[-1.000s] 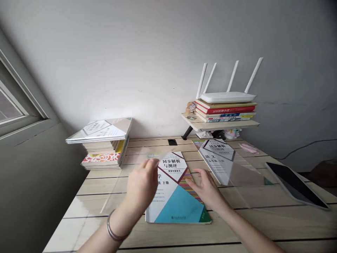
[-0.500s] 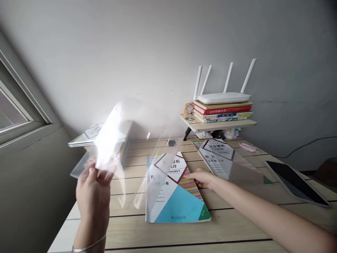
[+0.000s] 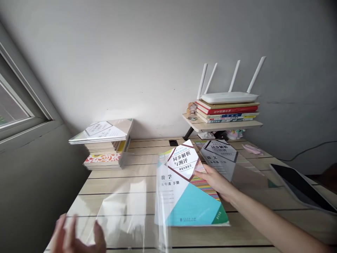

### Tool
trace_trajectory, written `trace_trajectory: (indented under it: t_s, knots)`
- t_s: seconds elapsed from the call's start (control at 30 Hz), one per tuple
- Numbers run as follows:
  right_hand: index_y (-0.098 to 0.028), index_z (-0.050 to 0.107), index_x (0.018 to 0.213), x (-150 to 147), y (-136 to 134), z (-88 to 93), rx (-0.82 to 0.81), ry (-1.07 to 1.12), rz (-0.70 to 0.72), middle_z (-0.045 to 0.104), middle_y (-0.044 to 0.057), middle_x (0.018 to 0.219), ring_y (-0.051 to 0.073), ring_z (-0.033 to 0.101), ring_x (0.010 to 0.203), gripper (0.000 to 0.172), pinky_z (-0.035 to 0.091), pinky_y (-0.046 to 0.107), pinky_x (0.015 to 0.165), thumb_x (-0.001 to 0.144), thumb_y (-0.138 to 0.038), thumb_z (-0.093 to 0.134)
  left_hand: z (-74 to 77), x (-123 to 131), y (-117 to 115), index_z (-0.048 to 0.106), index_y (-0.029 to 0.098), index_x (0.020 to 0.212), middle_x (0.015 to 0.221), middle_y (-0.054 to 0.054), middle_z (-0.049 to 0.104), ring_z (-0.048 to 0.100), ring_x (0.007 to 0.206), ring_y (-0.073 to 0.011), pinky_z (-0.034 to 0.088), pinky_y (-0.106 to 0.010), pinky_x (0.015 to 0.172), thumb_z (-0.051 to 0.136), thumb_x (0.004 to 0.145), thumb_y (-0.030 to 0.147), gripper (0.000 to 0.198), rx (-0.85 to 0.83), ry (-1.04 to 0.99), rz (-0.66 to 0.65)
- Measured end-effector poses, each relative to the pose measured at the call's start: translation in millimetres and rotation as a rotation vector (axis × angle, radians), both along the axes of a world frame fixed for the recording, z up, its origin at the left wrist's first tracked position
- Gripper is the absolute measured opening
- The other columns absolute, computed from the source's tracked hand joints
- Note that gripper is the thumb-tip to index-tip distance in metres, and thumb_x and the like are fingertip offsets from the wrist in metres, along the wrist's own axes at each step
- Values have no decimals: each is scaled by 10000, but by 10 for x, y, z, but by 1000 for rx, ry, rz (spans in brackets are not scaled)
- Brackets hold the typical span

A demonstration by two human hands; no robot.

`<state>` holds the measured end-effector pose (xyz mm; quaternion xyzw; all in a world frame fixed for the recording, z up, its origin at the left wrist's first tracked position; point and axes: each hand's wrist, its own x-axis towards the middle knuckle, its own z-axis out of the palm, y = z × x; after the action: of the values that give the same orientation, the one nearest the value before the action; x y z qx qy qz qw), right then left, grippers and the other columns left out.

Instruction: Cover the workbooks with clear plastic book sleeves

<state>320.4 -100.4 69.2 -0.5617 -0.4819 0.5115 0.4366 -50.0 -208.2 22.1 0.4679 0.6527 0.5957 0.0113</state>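
A maths workbook (image 3: 184,189) with a white, teal and striped cover sits at the middle of the wooden desk (image 3: 263,225), its far end raised a little. My right hand (image 3: 218,181) grips its right edge, thumb on the cover. A clear plastic sheet (image 3: 118,211) lies spread on the desk to the left, one edge overlapping the workbook's left side. Low at the desk's front left corner, my left hand (image 3: 76,237) hovers beside the sheet with fingers spread and nothing in them; it is slightly blurred.
A stack of books (image 3: 105,144) stands at the back left. A second workbook (image 3: 221,158) under clear film lies right of my hand. A tablet (image 3: 302,188) rests at the right edge. A wall shelf (image 3: 223,125) carries books and a white router (image 3: 229,97).
My left hand had lifted the clear sheet into the air; now the sheet is down on the desk and the hand is low and open. My right hand has taken the workbook's edge and shifted it.
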Motion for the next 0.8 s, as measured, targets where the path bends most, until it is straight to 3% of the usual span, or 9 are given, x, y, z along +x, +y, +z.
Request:
trace_trajectory:
  t_s: [0.03, 0.07, 0.13, 0.2, 0.27, 0.43, 0.53, 0.63, 0.8]
  knots:
    - [-176, 599, 1066, 34, -24, 27, 14, -14, -10, 667, 81, 1149, 258, 623, 1058, 370, 464, 430, 940, 749, -362, 638, -18, 162, -48, 385, 258, 1302, 1422, -137, 314, 231, 1361, -355, 265, -587, 1084, 668, 713, 168, 660, 15, 213, -88]
    - [-181, 595, 1077, 59, -46, 51, 25, -26, -22, 658, 80, 1165, 262, 611, 1079, 380, 457, 435, 951, 751, -370, 637, -38, 355, -84, 451, 294, 1257, 1359, -109, 428, 311, 1335, -331, 313, -569, 1064, 611, 766, 148, 536, 39, 429, -254]
    - [-186, 598, 1081, 90, -96, 96, 35, -42, -46, 652, 82, 1175, 273, 601, 1094, 389, 455, 445, 955, 751, -388, 638, -99, 765, -117, 522, 347, 1195, 1293, -60, 530, 356, 1320, -315, 360, -548, 1036, 578, 798, 125, 458, 108, 776, -473]
    - [-188, 609, 1071, 104, -159, 148, 48, -43, -72, 656, 88, 1166, 285, 614, 1070, 394, 475, 450, 929, 747, -409, 643, -194, 1097, -111, 539, 434, 1164, 1282, 2, 561, 377, 1308, -323, 343, -590, 1026, 623, 768, 88, 533, 159, 992, -483]
    - [-190, 617, 1073, 124, -237, 218, 77, -46, -84, 661, 91, 1157, 289, 626, 1045, 414, 500, 439, 895, 740, -432, 651, -312, 1275, -91, 556, 446, 1145, 1335, 23, 529, 407, 1285, -338, 328, -609, 1024, 645, 744, 71, 556, 137, 1104, -490]
    - [-193, 633, 1090, 267, -435, 399, 252, -170, -134, 662, 93, 1155, 305, 590, 1101, 461, 502, 423, 897, 720, -466, 671, -505, 1203, -56, 614, 418, 1050, 1411, 94, 441, 431, 1275, -295, 394, -485, 1006, 591, 790, 102, 409, 45, 1182, -602]
    - [-196, 649, 1084, 413, -516, 422, 305, -225, -155, 674, 99, 1127, 317, 608, 1069, 404, 539, 392, 832, 754, -431, 653, -415, 1075, -27, 595, 345, 1128, 1413, 46, 450, 420, 1282, -287, 460, -393, 938, 540, 812, 107, 400, -20, 1211, -688]
    - [-213, 659, 1102, 572, -569, 377, 303, -214, -147, 689, 102, 1092, 314, 643, 1005, 342, 568, 346, 752, 808, -381, 610, -203, 1018, 41, 597, 256, 1141, 1380, -41, 491, 413, 1285, -301, 515, -326, 831, 535, 786, 91, 396, -75, 1190, -777]
    - [-266, 694, 1066, 832, -663, 335, 293, -202, -252, 717, 102, 1009, 304, 687, 879, 292, 582, 319, 666, 801, -358, 612, 155, 1061, 330, 617, 216, 1041, 1278, -104, 573, 544, 1165, -276, 536, -380, 829, 484, 801, 51, 321, -193, 937, -764]
